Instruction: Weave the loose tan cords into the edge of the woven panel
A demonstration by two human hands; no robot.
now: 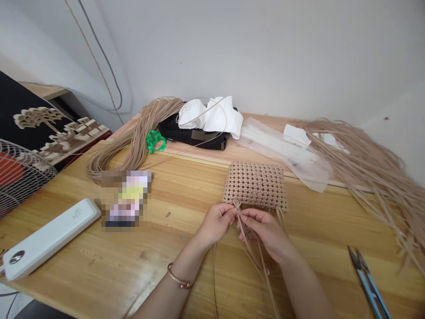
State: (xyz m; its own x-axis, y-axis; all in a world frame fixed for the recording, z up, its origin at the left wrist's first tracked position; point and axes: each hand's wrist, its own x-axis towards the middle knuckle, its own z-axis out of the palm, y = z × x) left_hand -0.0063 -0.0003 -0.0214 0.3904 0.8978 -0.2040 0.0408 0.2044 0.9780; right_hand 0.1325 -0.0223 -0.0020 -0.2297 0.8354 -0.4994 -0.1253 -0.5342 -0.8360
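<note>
A tan woven piece (255, 184), knotted in an open lattice, lies on the wooden table in front of me. Loose tan cords (254, 252) hang from its near left corner toward my body. My left hand (217, 221) pinches the cords close to that corner, thumb against the fingers. Just to its right, my right hand (264, 230) also grips the cords, its fingers curled and partly hidden. The fingertips of both hands nearly meet at a crossing of the cords. A few more strands come off the piece's near right corner.
Blue-handled thread snips (368, 283) lie at the right. Bundles of tan cord (133, 137) sit at back left and back right. Behind stand a black pouch (195, 135) with white tissue (226, 116) on it and a plastic bag (285, 150). At left is a white device (53, 237).
</note>
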